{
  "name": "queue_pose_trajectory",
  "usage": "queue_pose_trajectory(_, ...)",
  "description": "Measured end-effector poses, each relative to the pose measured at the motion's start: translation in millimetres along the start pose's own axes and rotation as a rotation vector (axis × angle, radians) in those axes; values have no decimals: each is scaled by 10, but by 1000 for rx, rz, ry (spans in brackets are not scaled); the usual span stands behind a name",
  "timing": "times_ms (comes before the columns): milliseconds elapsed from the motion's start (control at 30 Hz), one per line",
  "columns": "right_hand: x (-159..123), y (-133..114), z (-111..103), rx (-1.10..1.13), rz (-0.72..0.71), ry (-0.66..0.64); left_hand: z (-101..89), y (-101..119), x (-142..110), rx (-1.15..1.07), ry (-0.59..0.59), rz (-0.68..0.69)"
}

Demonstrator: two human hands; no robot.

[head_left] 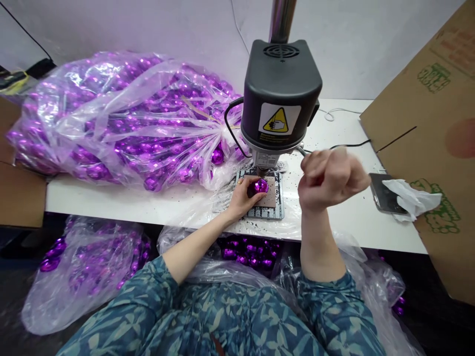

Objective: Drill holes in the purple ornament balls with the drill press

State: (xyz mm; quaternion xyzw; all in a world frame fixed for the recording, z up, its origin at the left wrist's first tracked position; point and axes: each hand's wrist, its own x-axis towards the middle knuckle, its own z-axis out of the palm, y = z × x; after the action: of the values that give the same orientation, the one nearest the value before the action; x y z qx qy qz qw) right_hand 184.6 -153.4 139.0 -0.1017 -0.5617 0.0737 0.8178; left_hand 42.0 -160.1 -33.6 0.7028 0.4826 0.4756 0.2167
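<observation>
My left hand (243,198) grips a shiny purple faceted ball (258,187) and holds it on the small drill press plate (272,210), right under the bit. The black drill press head (281,94) with a yellow warning sticker stands over it. My right hand (328,178) is raised to the right of the machine. Its fingers are curled in a fist around the feed lever (301,151), of which only a short metal piece shows.
A big clear bag of purple balls (122,118) lies on the white table (111,200) at left. More bagged balls (248,249) sit below the table edge and on the floor. A phone (384,193) with a white tissue (410,198) and a cardboard box (438,148) are at right.
</observation>
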Motion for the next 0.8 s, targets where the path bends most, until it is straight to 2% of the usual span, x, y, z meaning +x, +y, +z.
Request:
queue_pose_trajectory(33,89,-17,40,-33,154,52,3,10,-8,17,19,-2)
queue_pose_trajectory(67,178,-26,79,-47,223,69,1,27,-25,36,41,-3)
queue_pose_trajectory(133,325,-25,139,-71,318,78,-28,87,-98,78,83,13)
queue_pose_trajectory(200,411,-11,169,-84,365,65,-98,182,-241,96,76,92)
queue_pose_trajectory(267,437,2,171,-67,385,50,-206,296,-453,70,-49,212)
queue_pose_trajectory(333,429,6,160,-29,375,40,-333,397,-698,65,-263,323)
queue_pose_trajectory(400,411,1,152,-18,361,39,-460,447,-902,111,-465,383)
queue_pose_trajectory(467,394,-12,152,-35,350,53,-575,420,-975,146,-555,392)
queue_pose_trajectory(500,387,-19,154,-50,347,61,-629,376,-940,142,-553,382)
queue_pose_trajectory(567,372,-32,159,-81,347,79,-729,242,-710,134,-464,334)
queue_pose_trajectory(667,354,-39,160,-110,354,100,-840,-13,-63,307,-253,157)
queue_pose_trajectory(733,348,-33,155,-88,350,109,-868,-179,414,540,-198,-18)
queue_pose_trajectory(800,346,-25,148,-50,341,108,-862,-324,799,721,-197,-195)
